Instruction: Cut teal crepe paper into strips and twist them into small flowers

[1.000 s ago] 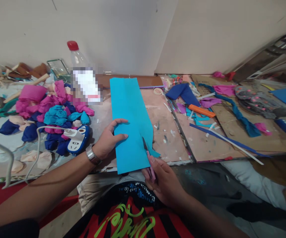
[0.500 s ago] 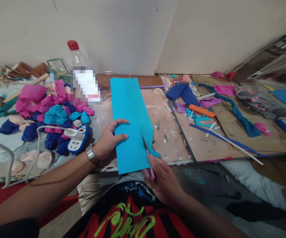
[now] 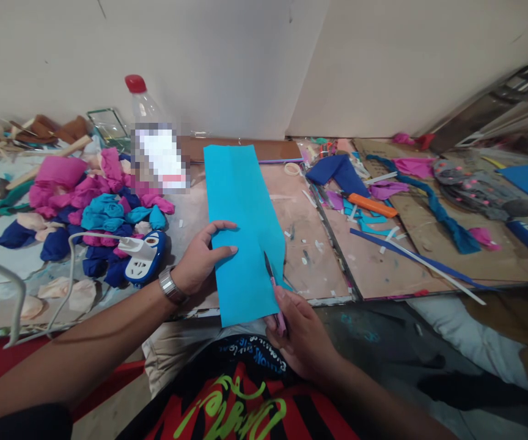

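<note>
A long sheet of bright blue paper (image 3: 234, 189) stretches from the back of the table past its front edge. My left hand (image 3: 202, 256), with a metal watch on the wrist, grips the sheet's left edge, thumb and fingers on top and the other fingers out of sight beneath. In my right hand (image 3: 298, 324) is a pair of scissors (image 3: 271, 275) with pink handles. One dark blade shows over the paper, pointing away from me, near the lower right side. To the right of the blade the paper's cut edge sticks out a little.
A heap of pink, blue and cream bundles (image 3: 103, 211) lies left, beside a power strip (image 3: 142, 260) with a plugged-in cable. Behind it stands a red-capped bottle (image 3: 142, 101). On the right are an orange cutter (image 3: 373, 205), paper strips (image 3: 433, 269) and cardboard (image 3: 447, 244).
The blue sheet has shifted slightly toward me at its near end. The cut flap beside the scissors sticks out less. Both hands stay almost in place.
</note>
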### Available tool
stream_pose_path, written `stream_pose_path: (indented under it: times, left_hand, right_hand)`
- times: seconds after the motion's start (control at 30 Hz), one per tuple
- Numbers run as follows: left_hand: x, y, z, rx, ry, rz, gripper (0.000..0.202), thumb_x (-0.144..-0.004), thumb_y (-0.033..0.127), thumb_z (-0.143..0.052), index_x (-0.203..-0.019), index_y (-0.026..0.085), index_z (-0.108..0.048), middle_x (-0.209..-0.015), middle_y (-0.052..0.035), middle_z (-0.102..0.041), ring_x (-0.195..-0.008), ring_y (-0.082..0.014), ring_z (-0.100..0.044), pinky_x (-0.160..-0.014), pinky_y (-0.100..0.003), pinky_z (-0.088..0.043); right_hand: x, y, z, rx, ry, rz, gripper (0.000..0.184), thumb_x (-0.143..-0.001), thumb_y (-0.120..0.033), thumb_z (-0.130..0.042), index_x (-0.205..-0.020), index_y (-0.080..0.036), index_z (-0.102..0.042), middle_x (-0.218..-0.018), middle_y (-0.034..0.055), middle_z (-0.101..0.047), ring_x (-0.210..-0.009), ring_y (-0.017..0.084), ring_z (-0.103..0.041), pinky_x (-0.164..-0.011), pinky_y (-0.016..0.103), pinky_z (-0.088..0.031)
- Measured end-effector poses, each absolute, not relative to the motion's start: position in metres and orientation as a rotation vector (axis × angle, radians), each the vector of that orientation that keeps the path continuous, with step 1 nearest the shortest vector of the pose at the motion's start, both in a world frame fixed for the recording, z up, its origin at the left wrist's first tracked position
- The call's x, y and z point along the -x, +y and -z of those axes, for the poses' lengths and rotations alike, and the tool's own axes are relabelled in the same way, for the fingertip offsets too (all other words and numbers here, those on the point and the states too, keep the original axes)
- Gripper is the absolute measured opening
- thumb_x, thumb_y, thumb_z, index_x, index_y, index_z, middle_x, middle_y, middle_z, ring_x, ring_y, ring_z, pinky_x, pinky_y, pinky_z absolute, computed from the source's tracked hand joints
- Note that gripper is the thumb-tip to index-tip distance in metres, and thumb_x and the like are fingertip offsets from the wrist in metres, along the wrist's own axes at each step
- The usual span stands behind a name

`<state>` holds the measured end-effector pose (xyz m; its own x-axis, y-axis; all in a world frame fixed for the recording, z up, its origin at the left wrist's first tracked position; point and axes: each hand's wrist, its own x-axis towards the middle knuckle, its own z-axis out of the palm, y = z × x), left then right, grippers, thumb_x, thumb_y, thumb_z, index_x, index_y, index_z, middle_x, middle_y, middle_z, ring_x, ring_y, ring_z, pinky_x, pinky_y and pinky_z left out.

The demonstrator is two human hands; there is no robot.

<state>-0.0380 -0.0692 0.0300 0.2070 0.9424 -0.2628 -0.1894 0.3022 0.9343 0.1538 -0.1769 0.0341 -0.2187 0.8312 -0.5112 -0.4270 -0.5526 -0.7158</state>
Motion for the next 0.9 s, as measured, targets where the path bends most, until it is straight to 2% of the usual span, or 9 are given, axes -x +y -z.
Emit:
stream_pose_path:
  times: [0.13,0.5,0.63,0.9]
  left_hand:
    - [0.0390,-0.0692,-0.0291,-0.929,1.029,-0.953,0.051,-0.070,0.025,-0.085,-0.117,0.022,-0.064,-0.106,-0.0024,-0.068,-0.088,-0.0184,-0.063,-0.073,-0.030,-0.055]
    - [0.0389,-0.0695,-0.0292,-0.937,0.992,-0.942,0.051,-0.072,0.026,-0.084,-0.118,0.023,-0.063,-0.099,-0.0009,-0.067,-0.083,-0.0167,-0.062,-0.070,-0.029,-0.055]
    - [0.0396,-0.0707,-0.0287,-0.937,0.978,-0.923,0.050,-0.073,0.027,-0.084,-0.118,0.023,-0.063,-0.100,-0.0016,-0.067,-0.084,-0.0175,-0.063,-0.071,-0.030,-0.056]
    - [0.0389,-0.0710,-0.0309,-0.933,0.984,-0.926,0.050,-0.071,0.027,-0.086,-0.117,0.023,-0.064,-0.101,-0.0025,-0.068,-0.085,-0.0185,-0.064,-0.072,-0.031,-0.056]
  right_hand:
    - [-0.1549,-0.1764,-0.0363,1.205,-0.540,-1.864,0.052,-0.084,-0.069,-0.075,-0.071,-0.024,-0.052,-0.055,-0.0042,-0.047,-0.041,0.008,-0.026,-0.042,0.024,-0.017]
    - [-0.1539,-0.1770,-0.0337,1.277,-0.561,-1.782,0.047,-0.087,-0.068,-0.071,-0.076,-0.027,-0.051,-0.053,-0.0070,-0.036,-0.042,0.009,-0.023,-0.042,0.026,-0.024]
    - [-0.1527,-0.1754,-0.0347,1.275,-0.596,-1.788,0.044,-0.089,-0.066,-0.067,-0.078,-0.027,-0.052,-0.051,-0.0085,-0.033,-0.041,0.009,-0.018,-0.042,0.026,-0.022]
    - [-0.1519,-0.1752,-0.0335,1.248,-0.532,-1.796,0.045,-0.083,-0.067,-0.075,-0.082,-0.027,-0.055,-0.051,-0.0099,-0.031,-0.042,0.008,-0.017,-0.042,0.025,-0.019]
